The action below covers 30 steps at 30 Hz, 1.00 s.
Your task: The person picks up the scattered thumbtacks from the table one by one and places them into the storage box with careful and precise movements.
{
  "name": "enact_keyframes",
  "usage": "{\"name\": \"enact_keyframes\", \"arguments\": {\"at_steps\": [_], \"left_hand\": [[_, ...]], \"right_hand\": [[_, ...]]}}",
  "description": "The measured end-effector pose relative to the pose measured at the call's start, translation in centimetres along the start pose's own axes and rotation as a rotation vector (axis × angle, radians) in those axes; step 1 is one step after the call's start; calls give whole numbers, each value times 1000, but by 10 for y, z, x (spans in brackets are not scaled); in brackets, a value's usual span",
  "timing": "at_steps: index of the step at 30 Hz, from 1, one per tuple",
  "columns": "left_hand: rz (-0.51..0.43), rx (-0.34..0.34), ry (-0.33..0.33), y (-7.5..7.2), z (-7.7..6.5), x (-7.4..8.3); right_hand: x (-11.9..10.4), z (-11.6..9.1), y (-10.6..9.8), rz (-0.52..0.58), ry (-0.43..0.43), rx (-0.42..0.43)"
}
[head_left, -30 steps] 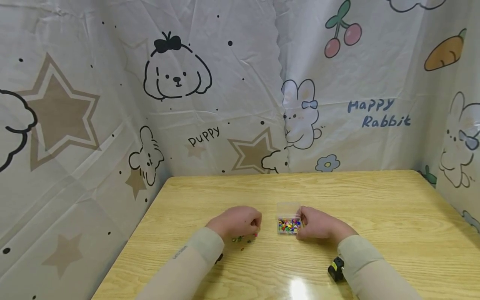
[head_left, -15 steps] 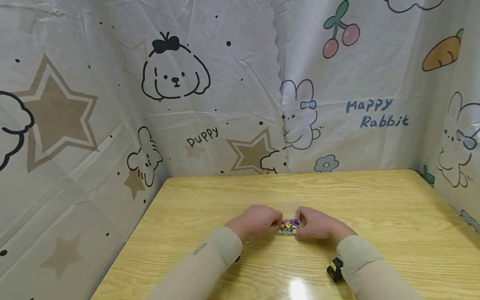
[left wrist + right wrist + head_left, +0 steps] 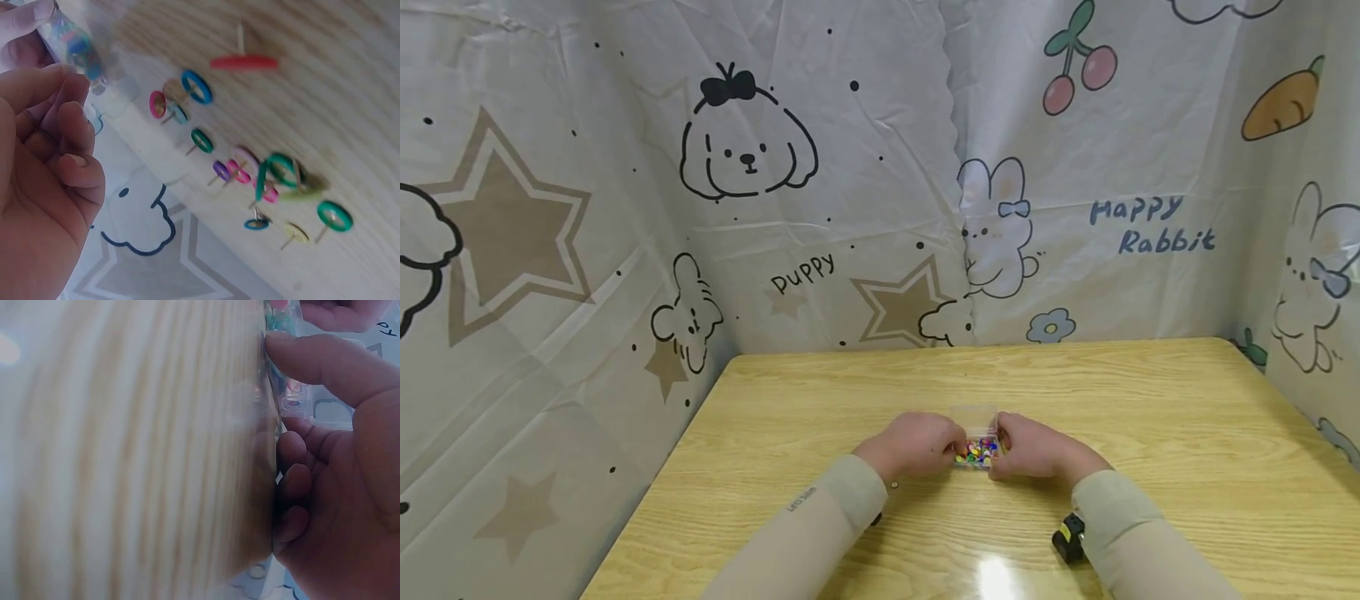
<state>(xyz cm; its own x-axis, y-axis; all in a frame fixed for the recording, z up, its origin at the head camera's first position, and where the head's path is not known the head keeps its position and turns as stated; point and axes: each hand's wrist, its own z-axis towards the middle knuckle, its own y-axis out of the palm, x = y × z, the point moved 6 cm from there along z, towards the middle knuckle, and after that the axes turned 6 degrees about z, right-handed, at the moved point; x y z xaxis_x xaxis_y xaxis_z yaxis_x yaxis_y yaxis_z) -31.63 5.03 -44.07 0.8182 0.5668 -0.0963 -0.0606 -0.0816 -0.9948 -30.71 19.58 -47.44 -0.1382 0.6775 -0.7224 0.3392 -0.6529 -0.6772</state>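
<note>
A small clear plastic box (image 3: 976,467) with its hinged lid (image 3: 974,419) raised stands mid-table, filled with multicoloured thumbtacks (image 3: 979,452). My right hand (image 3: 1037,448) grips its right side, thumb in front, as the right wrist view also shows. At the box's left edge is my left hand (image 3: 916,446), thumb and forefinger brought together over the contents; whether a tack is between them is hidden. Loose thumbtacks (image 3: 201,140) in green, pink, blue and purple lie scattered beside that hand in the left wrist view, with a red thumbtack (image 3: 244,63) lying point up.
The wooden table (image 3: 820,383) is bordered by a printed cloth (image 3: 820,225) at the back and sides. A black device (image 3: 1068,537) sits at the right cuff. The left forearm hides most of the loose tacks from the head view.
My left hand has moved right from the loose tacks to the box's left edge, then stayed there. The right hand keeps its hold on the box.
</note>
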Motion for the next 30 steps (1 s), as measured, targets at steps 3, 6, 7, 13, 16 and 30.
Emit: {"name": "enact_keyframes", "arguments": {"at_steps": [3, 6, 7, 13, 16, 30], "left_hand": [[-33, -5, -5, -2, -3, -5], [-55, -21, -24, -4, -8, -12], [-55, -29, -32, -4, -10, -15], [-57, -78, -81, -1, -25, -30], [-90, -109, -102, 1, -33, -35], [-161, -185, -117, 13, -47, -41]], "right_hand": [[1, 1, 0, -3, 0, 4], [2, 1, 1, -4, -4, 2], [2, 1, 1, -6, -7, 2], [0, 1, 1, -13, -28, -2], [-1, 0, 1, -8, -26, -5], [0, 0, 1, -3, 0, 5]]}}
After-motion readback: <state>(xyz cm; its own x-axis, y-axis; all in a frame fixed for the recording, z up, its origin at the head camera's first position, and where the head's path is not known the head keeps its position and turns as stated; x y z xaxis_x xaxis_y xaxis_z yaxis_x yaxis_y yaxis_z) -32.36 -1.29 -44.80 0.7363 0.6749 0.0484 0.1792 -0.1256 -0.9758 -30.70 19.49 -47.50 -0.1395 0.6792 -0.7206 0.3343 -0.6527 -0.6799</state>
